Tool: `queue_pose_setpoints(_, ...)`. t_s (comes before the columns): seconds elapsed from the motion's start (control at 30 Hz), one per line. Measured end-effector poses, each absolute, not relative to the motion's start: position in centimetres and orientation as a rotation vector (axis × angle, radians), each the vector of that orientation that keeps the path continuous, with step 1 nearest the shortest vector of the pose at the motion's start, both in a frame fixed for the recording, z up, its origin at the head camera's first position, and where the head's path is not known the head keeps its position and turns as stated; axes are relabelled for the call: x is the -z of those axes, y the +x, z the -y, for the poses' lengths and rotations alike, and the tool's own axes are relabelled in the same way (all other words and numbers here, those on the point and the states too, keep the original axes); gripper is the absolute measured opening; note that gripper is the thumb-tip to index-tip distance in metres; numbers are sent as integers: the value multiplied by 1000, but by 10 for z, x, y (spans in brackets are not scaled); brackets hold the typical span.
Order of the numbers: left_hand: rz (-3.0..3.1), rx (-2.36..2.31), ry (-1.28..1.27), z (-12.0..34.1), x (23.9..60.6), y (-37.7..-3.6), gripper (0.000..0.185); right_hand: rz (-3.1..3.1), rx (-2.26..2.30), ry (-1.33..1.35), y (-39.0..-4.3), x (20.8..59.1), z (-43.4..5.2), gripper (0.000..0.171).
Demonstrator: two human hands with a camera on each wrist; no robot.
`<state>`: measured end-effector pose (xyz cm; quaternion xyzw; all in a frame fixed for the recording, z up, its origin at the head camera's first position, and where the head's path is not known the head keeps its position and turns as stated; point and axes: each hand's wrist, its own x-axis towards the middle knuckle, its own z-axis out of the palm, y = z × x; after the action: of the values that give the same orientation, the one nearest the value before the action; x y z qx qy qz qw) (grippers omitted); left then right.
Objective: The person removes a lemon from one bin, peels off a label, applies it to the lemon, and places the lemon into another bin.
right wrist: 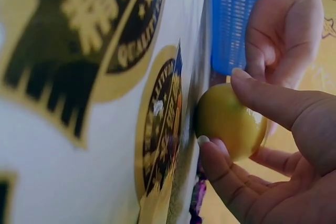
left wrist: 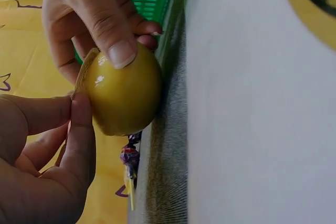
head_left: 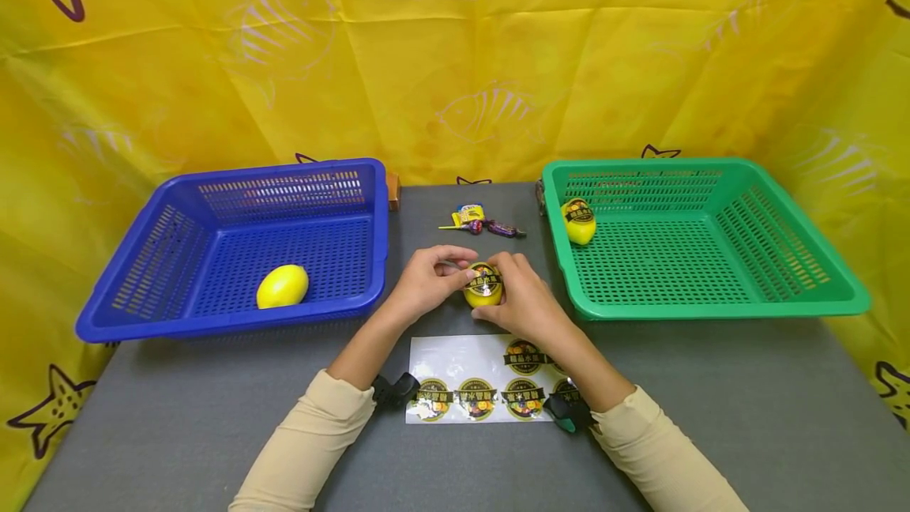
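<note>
Holding the lemon (head_left: 483,286) betw. both hands, I see it just above the grey table (head_left: 213,417), centre, near the sticker sheet (head_left: 455,358). Left hand (head_left: 426,284) pinches its left side, right hand (head_left: 522,300) grips its right side & equally near. Long axis approx. upright, label facing me. 1 lemon lies in each basket.

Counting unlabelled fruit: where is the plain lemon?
In the head view, the plain lemon lies alone in the blue basket on the left, near its front wall.
</note>
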<state>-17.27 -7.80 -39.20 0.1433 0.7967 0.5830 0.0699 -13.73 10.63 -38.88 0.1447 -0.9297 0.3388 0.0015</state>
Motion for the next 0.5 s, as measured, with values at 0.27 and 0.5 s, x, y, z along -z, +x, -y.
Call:
queue_pose_setpoints(0.27, -2461, -1715, 434, 78, 392, -173, 27, 2920, -1053, 449, -136, 388, -105, 70)
queue_pose_setpoints(0.5, -2510, -1683, 455, 78, 392, -172, 24, 2921, -1050, 449, -136, 389, -104, 70)
